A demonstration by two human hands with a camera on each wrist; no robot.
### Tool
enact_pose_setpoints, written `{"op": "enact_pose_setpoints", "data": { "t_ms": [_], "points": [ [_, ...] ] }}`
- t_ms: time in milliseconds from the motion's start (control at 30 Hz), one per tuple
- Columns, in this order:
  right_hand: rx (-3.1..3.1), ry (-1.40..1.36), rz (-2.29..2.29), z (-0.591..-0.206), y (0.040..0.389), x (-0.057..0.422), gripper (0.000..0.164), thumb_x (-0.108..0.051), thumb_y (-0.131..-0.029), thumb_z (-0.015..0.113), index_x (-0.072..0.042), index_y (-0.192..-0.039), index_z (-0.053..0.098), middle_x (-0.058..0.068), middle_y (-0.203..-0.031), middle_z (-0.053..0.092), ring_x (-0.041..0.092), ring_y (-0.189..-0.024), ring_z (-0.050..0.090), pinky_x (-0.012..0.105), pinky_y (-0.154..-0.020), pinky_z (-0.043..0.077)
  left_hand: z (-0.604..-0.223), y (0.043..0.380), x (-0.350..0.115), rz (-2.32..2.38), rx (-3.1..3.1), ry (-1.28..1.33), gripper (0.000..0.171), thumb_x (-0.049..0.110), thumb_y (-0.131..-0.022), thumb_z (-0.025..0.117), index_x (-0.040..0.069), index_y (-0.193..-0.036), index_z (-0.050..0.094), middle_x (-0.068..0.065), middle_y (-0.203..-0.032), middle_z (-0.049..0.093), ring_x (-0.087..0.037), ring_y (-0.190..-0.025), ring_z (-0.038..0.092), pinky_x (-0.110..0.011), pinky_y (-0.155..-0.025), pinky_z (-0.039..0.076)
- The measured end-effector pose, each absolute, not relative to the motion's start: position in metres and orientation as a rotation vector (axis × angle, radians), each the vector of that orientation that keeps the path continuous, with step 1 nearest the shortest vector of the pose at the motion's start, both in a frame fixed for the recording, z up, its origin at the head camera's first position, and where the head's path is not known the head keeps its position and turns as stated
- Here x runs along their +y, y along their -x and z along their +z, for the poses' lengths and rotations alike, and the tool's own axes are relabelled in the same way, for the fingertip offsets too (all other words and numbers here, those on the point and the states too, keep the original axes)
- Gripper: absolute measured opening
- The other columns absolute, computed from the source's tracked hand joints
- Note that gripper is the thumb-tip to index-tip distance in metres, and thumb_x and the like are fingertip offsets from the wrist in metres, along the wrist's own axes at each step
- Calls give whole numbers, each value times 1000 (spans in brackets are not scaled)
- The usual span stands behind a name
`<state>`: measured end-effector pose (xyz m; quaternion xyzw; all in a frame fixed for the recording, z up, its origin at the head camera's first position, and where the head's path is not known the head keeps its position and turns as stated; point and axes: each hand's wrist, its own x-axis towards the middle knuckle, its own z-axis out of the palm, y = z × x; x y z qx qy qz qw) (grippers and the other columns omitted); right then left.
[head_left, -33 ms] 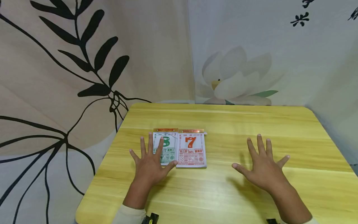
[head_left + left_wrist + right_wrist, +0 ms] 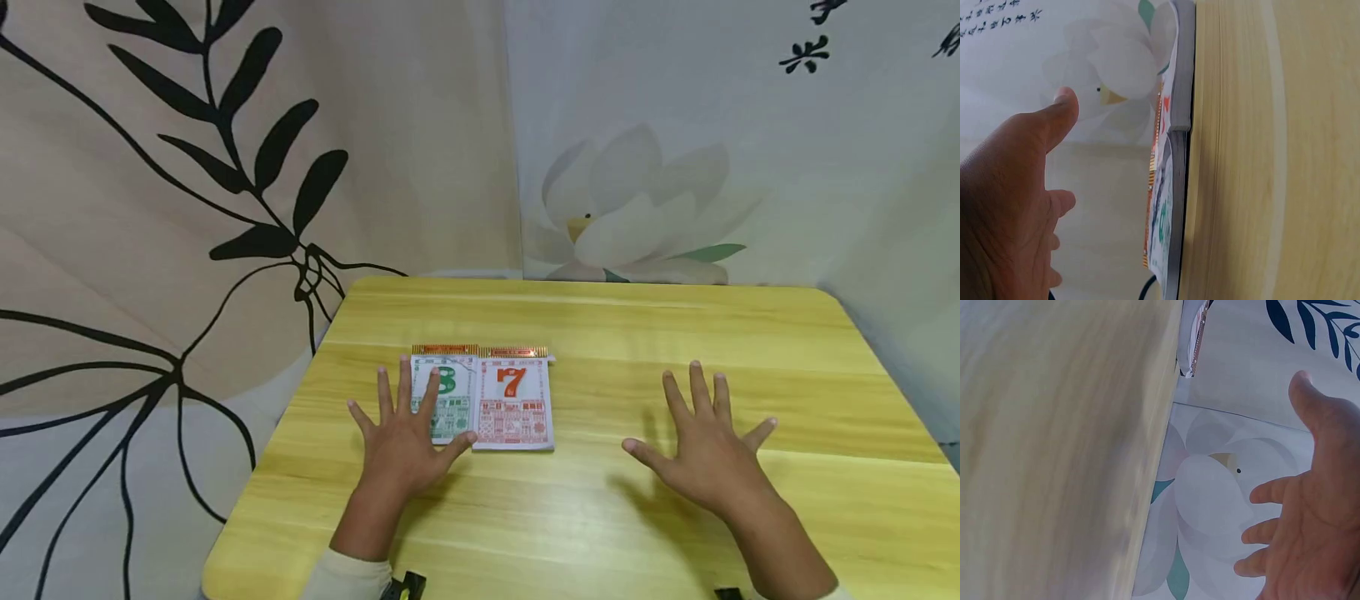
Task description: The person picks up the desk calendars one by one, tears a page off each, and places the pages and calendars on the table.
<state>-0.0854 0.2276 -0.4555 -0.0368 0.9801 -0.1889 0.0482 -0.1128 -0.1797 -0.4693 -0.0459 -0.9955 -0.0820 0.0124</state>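
Note:
Two tear-off calendar pads lie side by side on the wooden table (image 2: 585,517). The left calendar pad (image 2: 453,417) shows a green 8, partly covered by fingers in the head view. On the right calendar pad (image 2: 513,417) is a large red 7. My left hand (image 2: 401,450) is spread in the air over the left pad's lower left side, holding nothing. In the left wrist view a gap shows between this hand (image 2: 1010,194) and the thick grey page edges. My right hand (image 2: 708,462), also spread and holding nothing, hovers over the table well right of both pads.
Behind the table hangs a pale cloth backdrop (image 2: 420,167) printed with dark leaves and a white flower (image 2: 630,200). Orange-and-gold strips (image 2: 513,352) bind the pads' top edges. Black straps (image 2: 405,586) show at the wrists.

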Motion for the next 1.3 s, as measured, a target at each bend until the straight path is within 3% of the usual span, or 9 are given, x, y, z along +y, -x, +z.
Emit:
{"op": "enact_pose_setpoints", "data": {
  "t_ms": [533, 733, 967, 1167, 1300],
  "points": [
    [2996, 132, -608, -457, 81, 220, 118, -82, -95, 62, -12, -176, 12, 23, -183, -13, 60, -165, -13, 105, -92, -12, -476, 106, -176, -260, -3121, 166, 105, 89, -93, 52, 25, -173, 32, -18, -185, 3, -53, -169, 0, -94, -118, 2],
    [2983, 180, -663, -455, 80, 215, 113, -79, -97, 62, -13, -176, 16, 25, -183, -3, 60, -166, -2, 105, -96, -1, -476, 105, -171, -338, -3150, 164, 99, 85, -97, 51, 21, -172, 36, -20, -184, 9, -54, -169, 5, -93, -119, 0],
    [2852, 257, -804, -452, 87, 198, 105, -75, -100, 62, -11, -175, 24, 28, -181, 12, 60, -165, 11, 98, -110, 7, -478, 109, -159, -556, -3224, 183, 86, 71, -108, 47, 7, -166, 46, -24, -181, 21, -57, -167, 11, -93, -119, -1],
    [2747, 377, -807, -452, 93, 183, 98, -73, -104, 57, -10, -173, 28, 28, -180, 19, 58, -160, 31, 91, -115, 26, -480, 112, -153, -628, -3227, 193, 77, 61, -111, 51, 5, -163, 48, -27, -177, 29, -57, -164, 21, -88, -125, 10],
    [2690, 418, -873, -451, 102, 176, 94, -67, -106, 59, -9, -173, 27, 30, -179, 22, 59, -158, 34, 83, -117, 36, -482, 116, -152, -645, -3180, 217, 76, 57, -111, 55, 1, -162, 48, -29, -170, 37, -55, -157, 30, -84, -126, 19]
  ]
}}
